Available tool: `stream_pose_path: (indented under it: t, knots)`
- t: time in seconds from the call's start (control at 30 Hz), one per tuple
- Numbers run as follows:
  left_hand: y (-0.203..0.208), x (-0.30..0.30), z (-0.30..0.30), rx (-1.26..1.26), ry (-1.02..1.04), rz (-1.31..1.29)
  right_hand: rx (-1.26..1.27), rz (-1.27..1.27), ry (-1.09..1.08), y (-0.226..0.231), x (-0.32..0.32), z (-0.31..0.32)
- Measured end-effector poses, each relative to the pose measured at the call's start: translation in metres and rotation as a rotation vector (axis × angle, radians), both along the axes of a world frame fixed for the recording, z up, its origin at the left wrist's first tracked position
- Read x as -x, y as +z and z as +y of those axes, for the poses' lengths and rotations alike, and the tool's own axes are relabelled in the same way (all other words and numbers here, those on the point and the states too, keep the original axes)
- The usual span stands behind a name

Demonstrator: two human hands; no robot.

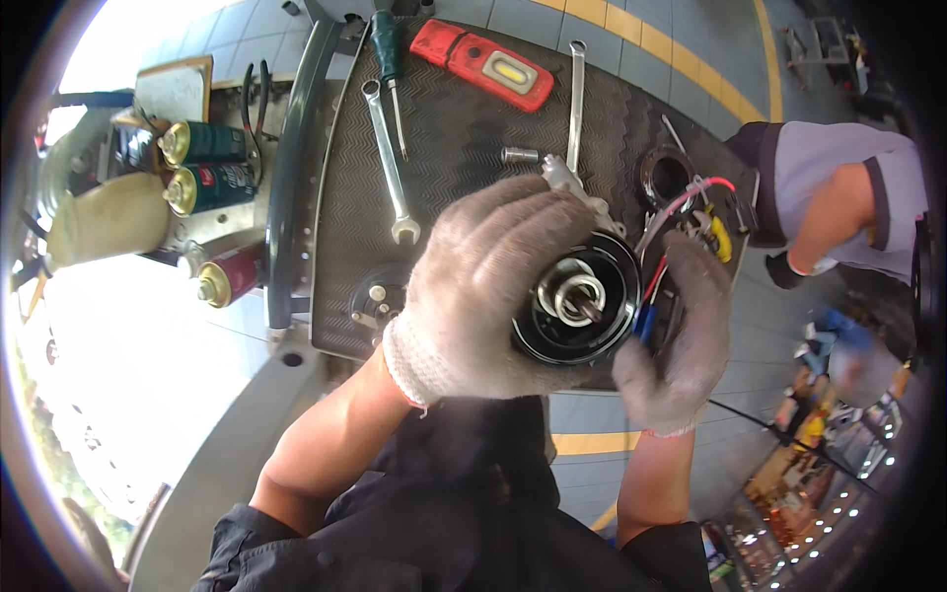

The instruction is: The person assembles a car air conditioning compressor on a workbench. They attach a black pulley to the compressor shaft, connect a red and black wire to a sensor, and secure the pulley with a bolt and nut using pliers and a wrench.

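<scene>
A black, round, cup-like pulley [548,333] faces up at me, with silver rings [580,296] and a short shaft in its middle. Grey-white cast metal [572,185] shows past its far side. My gloved left hand [493,281] is wrapped round the pulley's left side. To the right, my gloved right hand [691,340] has thumb and fingers apart and curved, with nothing visible between them. A red wire [656,276] and a blue-handled tool [646,322] lie between that hand and the pulley.
The dark ribbed mat holds a combination wrench [388,163], a green screwdriver [387,49], a red work light [483,64], another wrench [577,104], a socket [520,155] and a black ring [666,176]. Spray cans [212,187] stand left. A co-worker [838,187] is at the right.
</scene>
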State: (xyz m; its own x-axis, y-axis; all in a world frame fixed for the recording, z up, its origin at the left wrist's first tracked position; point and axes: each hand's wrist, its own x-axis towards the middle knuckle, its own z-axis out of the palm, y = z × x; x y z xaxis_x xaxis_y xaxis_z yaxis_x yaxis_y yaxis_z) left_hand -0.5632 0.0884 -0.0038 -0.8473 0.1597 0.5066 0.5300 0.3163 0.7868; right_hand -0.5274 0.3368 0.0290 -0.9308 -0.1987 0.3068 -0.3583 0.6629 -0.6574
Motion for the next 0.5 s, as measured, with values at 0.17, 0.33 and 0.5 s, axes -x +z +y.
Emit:
stream_pose_path:
  t: [0.17,0.33,0.5]
  knots:
    - [0.002,0.001,-0.003,0.06,-0.082,-0.072,0.654,-0.43,-0.547,-0.019,-0.005,-0.032]
    - [0.004,0.0,-0.003,0.167,-0.09,-0.064,1.111,-0.74,-0.265,-0.015,0.02,-0.025]
    - [0.009,0.001,-0.004,0.219,-0.107,-0.094,1.336,-0.626,-0.379,-0.036,0.012,-0.028]
